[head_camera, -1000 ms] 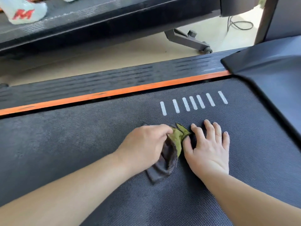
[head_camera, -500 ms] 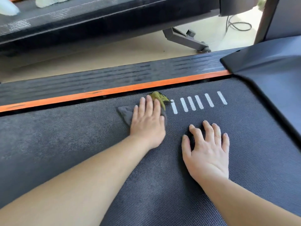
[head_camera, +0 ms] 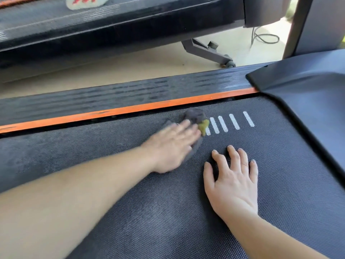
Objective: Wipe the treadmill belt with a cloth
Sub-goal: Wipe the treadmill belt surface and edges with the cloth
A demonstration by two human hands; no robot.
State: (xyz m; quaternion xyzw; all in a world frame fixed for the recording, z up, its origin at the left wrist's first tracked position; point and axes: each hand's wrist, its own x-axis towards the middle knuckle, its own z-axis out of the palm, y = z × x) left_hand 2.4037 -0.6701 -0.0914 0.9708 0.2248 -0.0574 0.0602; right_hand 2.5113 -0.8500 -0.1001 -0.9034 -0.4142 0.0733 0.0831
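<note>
a pale beige smooth floor [head_camera: 130,71] fills the background, brightly lit at the far right. a second black treadmill deck [head_camera: 121,25] stands on it, propped on a grey metal foot with a small wheel [head_camera: 205,51]. a thin black cable [head_camera: 267,42] loops on the floor near a dark grey upright post [head_camera: 295,25].

Gym: treadmill belt [head_camera: 168,221], 2nd treadmill [head_camera: 130,25]

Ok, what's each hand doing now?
Left hand: open, flat fingers pressing the cloth on the belt.
Right hand: open, flat on the belt, holding nothing.
</note>
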